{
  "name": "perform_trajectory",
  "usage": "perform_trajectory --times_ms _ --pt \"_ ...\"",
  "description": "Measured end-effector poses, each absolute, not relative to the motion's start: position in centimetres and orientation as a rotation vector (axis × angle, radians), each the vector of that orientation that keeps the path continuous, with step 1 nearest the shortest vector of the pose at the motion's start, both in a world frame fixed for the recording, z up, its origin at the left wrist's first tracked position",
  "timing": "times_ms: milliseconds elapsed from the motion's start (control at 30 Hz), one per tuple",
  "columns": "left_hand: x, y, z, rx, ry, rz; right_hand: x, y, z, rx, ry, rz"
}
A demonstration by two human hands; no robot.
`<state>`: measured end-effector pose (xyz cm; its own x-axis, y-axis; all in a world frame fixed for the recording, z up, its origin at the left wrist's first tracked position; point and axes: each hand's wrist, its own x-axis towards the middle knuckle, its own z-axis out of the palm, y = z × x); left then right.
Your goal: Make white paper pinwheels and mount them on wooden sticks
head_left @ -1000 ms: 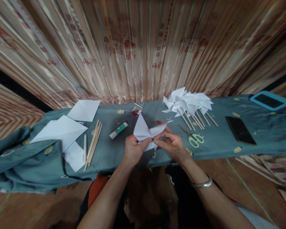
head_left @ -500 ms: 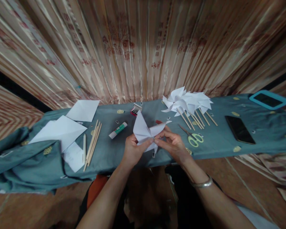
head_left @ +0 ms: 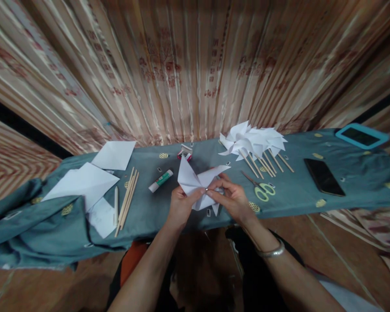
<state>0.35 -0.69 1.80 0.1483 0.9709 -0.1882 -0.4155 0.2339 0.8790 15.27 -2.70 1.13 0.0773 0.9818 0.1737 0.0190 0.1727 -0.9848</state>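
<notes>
Hands: the left hand [head_left: 182, 203] grasps one side of a folded white paper [head_left: 190, 180], thumb on top; the right hand [head_left: 235, 197] pinches near its middle, thumb and finger meeting at a small shiny spot [head_left: 206, 189]; the two-sided grip likely keeps the folds gathered at the centre
Folded paper: held between both hands, above the near half of the cloth-covered tabletop [head_left: 156, 216]; its points flare outward, perhaps because only the middle is pressed
Pinwheels: a cluster of white pinwheels [head_left: 243, 138] lies beyond the right hand, heads overlapping and sticks toward the person, probably to spare room
Left side: wooden sticks [head_left: 127, 201] lie side by side next to a white pen-like rod [head_left: 116, 206]; white sheets [head_left: 86, 182] overlap beyond, all seemingly set within reach
Close by: a glue stick [head_left: 160, 180] and a small red container [head_left: 185, 154], its contents too small to name; green-handled scissors [head_left: 261, 190] rest near the right hand, handles toward the person, apparently for easy pickup
Far right: a dark phone [head_left: 324, 177] lies flat, apart from the paper
</notes>
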Motion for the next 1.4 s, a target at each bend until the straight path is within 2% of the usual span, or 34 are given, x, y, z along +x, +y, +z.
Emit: perform_trajectory --times_ms 133,333,633,833,1400 --pt "0.5 -0.6 1.6 0.673 0.903 1.147 15.7 -2.2 1.2 -1.095 -0.986 1.069" --pt "0.8 -0.8 1.2 0.651 0.922 1.123 16.3 -1.9 1.3 -1.103 -0.755 1.458" --pt "0.9 -0.8 1.1 0.604 0.942 1.104 16.9 -1.5 1.7 -0.985 -0.540 1.535" --pt "1.3 -0.9 0.5 0.679 0.967 1.094 16.5 -2.0 1.3 -1.070 -0.712 1.616" --pt "1.1 -1.0 -0.7 0.788 1.048 1.046 16.9 -2.0 0.4 -1.205 -1.003 1.533"
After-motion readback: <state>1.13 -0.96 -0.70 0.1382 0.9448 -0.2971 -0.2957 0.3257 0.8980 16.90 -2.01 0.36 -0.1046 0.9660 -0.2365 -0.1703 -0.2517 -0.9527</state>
